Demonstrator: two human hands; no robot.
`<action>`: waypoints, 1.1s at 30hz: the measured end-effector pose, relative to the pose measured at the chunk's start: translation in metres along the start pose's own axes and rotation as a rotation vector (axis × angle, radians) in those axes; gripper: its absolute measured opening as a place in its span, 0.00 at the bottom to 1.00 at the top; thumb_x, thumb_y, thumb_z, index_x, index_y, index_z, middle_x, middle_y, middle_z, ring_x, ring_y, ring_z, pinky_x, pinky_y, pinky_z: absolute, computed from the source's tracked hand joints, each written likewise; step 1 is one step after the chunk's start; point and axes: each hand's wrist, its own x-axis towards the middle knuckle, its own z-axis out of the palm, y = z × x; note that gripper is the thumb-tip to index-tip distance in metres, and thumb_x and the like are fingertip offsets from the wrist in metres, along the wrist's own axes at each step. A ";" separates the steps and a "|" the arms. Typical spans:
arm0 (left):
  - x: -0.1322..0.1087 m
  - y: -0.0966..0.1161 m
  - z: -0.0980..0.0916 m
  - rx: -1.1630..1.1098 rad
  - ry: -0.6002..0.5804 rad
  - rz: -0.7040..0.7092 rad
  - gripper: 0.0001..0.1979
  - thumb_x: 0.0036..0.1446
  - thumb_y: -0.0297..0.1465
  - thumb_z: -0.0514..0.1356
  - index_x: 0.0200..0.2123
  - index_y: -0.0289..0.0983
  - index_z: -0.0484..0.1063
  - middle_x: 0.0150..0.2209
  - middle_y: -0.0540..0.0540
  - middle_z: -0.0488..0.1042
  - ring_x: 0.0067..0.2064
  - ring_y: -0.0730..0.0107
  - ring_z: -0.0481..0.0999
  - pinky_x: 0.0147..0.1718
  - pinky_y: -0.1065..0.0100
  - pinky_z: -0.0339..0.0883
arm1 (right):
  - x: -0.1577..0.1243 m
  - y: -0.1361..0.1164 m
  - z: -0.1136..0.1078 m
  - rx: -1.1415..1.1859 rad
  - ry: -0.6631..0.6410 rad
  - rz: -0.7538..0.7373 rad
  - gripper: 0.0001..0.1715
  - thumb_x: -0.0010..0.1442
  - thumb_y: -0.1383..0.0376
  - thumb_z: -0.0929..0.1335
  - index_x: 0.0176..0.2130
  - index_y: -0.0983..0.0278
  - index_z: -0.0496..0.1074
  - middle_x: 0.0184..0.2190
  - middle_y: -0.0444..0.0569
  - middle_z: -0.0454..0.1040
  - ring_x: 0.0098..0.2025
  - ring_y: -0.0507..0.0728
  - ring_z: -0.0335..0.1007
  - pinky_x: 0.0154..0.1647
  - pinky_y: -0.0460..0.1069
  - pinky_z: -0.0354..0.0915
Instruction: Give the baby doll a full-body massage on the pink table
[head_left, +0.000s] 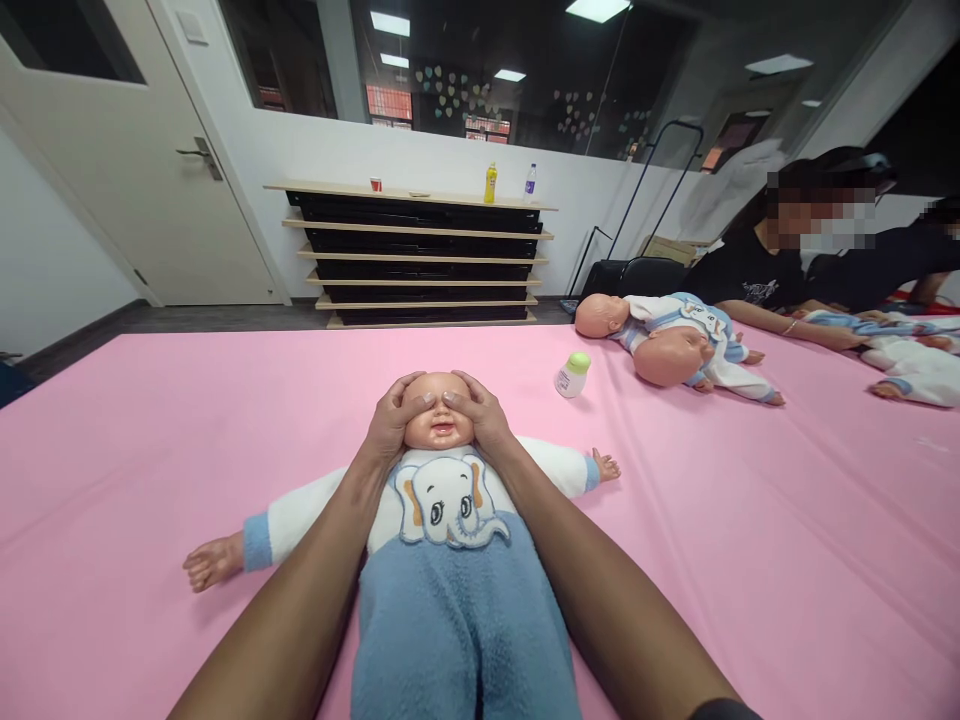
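A baby doll [465,610] lies on its back on the pink table cover, arms spread, in a white and blue outfit with an elephant patch. My left hand [391,418] cups the left side of the doll's head [441,430], its thumb resting over the eye. From the other side my right hand [486,412] holds the head the same way, thumb beside the nose. Both eyes are hidden under my thumbs, while the mouth shows between my hands. A small white bottle with a green cap [573,376] stands beyond the doll's arm on the right.
Two more dolls [675,335] lie at the right on the pink cover [750,560]. A person in a black shirt [754,265] leans over another doll [915,365] at the far right. Stacked folded tables [420,245] along the wall bear a yellow bottle [490,184] and a clear bottle [530,184].
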 end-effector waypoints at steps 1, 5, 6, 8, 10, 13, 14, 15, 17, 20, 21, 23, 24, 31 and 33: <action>0.000 0.000 0.000 0.006 0.008 0.003 0.34 0.41 0.38 0.68 0.53 0.38 0.66 0.50 0.43 0.71 0.46 0.65 0.74 0.45 0.65 0.70 | 0.000 0.000 0.000 0.001 0.008 -0.004 0.37 0.47 0.56 0.76 0.55 0.62 0.70 0.50 0.48 0.73 0.50 0.59 0.69 0.55 0.53 0.64; 0.001 -0.001 -0.001 0.004 0.009 0.028 0.33 0.42 0.38 0.67 0.53 0.39 0.67 0.50 0.44 0.71 0.46 0.65 0.74 0.45 0.65 0.70 | 0.001 0.001 0.001 -0.004 0.019 -0.036 0.34 0.49 0.56 0.75 0.54 0.62 0.71 0.52 0.47 0.72 0.52 0.59 0.68 0.57 0.52 0.62; 0.001 -0.001 -0.002 -0.003 0.005 0.031 0.32 0.43 0.38 0.67 0.53 0.39 0.67 0.50 0.43 0.71 0.46 0.66 0.74 0.45 0.65 0.70 | 0.001 0.001 0.000 -0.002 0.013 -0.041 0.33 0.49 0.57 0.75 0.54 0.62 0.71 0.52 0.47 0.72 0.53 0.59 0.68 0.57 0.52 0.62; 0.001 -0.002 -0.002 -0.016 -0.001 0.032 0.32 0.43 0.37 0.67 0.54 0.38 0.67 0.50 0.43 0.71 0.46 0.66 0.74 0.45 0.65 0.69 | 0.001 0.002 0.000 0.011 0.004 -0.041 0.32 0.50 0.57 0.74 0.53 0.62 0.72 0.53 0.47 0.72 0.53 0.59 0.67 0.57 0.52 0.61; 0.001 -0.002 -0.003 -0.027 -0.006 0.026 0.33 0.43 0.37 0.66 0.54 0.37 0.66 0.50 0.43 0.71 0.45 0.66 0.73 0.45 0.66 0.69 | 0.002 0.004 -0.001 0.038 0.005 -0.033 0.30 0.50 0.57 0.73 0.53 0.62 0.72 0.52 0.47 0.72 0.53 0.60 0.68 0.57 0.53 0.61; 0.001 -0.002 -0.002 -0.035 -0.012 0.024 0.33 0.42 0.38 0.66 0.53 0.37 0.66 0.49 0.43 0.72 0.45 0.66 0.73 0.45 0.66 0.69 | 0.005 0.007 -0.002 0.090 0.028 -0.041 0.27 0.52 0.58 0.70 0.51 0.62 0.73 0.51 0.48 0.73 0.53 0.60 0.68 0.57 0.53 0.61; 0.000 -0.002 -0.002 -0.039 -0.015 0.024 0.33 0.42 0.38 0.66 0.53 0.37 0.66 0.49 0.43 0.72 0.45 0.66 0.73 0.45 0.66 0.69 | 0.005 0.008 -0.002 0.095 0.033 -0.048 0.26 0.52 0.58 0.70 0.51 0.63 0.73 0.51 0.48 0.73 0.53 0.60 0.67 0.57 0.53 0.62; 0.000 -0.002 -0.002 -0.045 -0.017 0.024 0.33 0.42 0.38 0.66 0.53 0.37 0.66 0.49 0.43 0.72 0.46 0.66 0.73 0.45 0.65 0.69 | 0.005 0.009 -0.002 0.089 0.036 -0.052 0.27 0.52 0.58 0.70 0.51 0.63 0.73 0.50 0.48 0.73 0.53 0.60 0.68 0.56 0.53 0.62; 0.000 -0.001 -0.002 -0.051 -0.023 0.021 0.33 0.43 0.39 0.66 0.54 0.38 0.66 0.49 0.43 0.71 0.46 0.66 0.74 0.46 0.65 0.69 | 0.005 0.008 -0.002 0.054 0.027 -0.043 0.30 0.50 0.57 0.72 0.52 0.62 0.72 0.50 0.48 0.73 0.51 0.60 0.68 0.55 0.53 0.63; -0.001 -0.001 -0.002 -0.033 -0.012 0.006 0.34 0.42 0.39 0.68 0.54 0.38 0.66 0.50 0.43 0.71 0.45 0.66 0.74 0.45 0.65 0.70 | 0.002 0.005 -0.001 0.021 0.009 -0.011 0.36 0.48 0.57 0.75 0.54 0.62 0.70 0.49 0.49 0.73 0.49 0.59 0.69 0.53 0.52 0.65; -0.001 -0.001 -0.002 -0.026 -0.007 0.004 0.34 0.42 0.38 0.68 0.54 0.38 0.66 0.50 0.42 0.71 0.45 0.66 0.74 0.45 0.65 0.70 | 0.002 0.004 -0.001 0.021 0.006 -0.006 0.36 0.48 0.57 0.75 0.55 0.62 0.69 0.49 0.49 0.73 0.49 0.59 0.70 0.53 0.52 0.65; -0.001 -0.001 -0.002 -0.022 -0.006 0.011 0.34 0.42 0.38 0.68 0.54 0.38 0.66 0.50 0.42 0.71 0.45 0.66 0.74 0.44 0.65 0.71 | 0.000 0.002 0.000 0.028 0.003 -0.008 0.36 0.48 0.56 0.75 0.55 0.62 0.70 0.50 0.49 0.73 0.49 0.58 0.70 0.54 0.52 0.64; -0.001 -0.001 -0.002 -0.024 -0.006 0.019 0.33 0.42 0.38 0.68 0.54 0.38 0.66 0.50 0.42 0.71 0.45 0.65 0.75 0.44 0.64 0.71 | -0.001 0.001 0.000 0.033 0.002 -0.012 0.36 0.48 0.56 0.75 0.55 0.62 0.70 0.50 0.49 0.73 0.50 0.58 0.69 0.54 0.52 0.64; -0.002 0.002 0.000 -0.046 0.010 0.014 0.33 0.40 0.37 0.68 0.52 0.38 0.69 0.49 0.44 0.73 0.44 0.67 0.75 0.44 0.66 0.71 | 0.005 0.005 -0.002 0.095 -0.023 -0.019 0.32 0.49 0.58 0.73 0.53 0.62 0.71 0.51 0.47 0.73 0.52 0.59 0.68 0.57 0.52 0.61; -0.002 0.001 -0.001 -0.059 0.015 0.008 0.32 0.39 0.37 0.68 0.51 0.38 0.69 0.48 0.45 0.73 0.43 0.68 0.75 0.43 0.67 0.71 | 0.007 0.009 -0.003 0.110 0.000 -0.035 0.29 0.50 0.59 0.72 0.52 0.63 0.73 0.51 0.47 0.73 0.53 0.59 0.68 0.58 0.52 0.61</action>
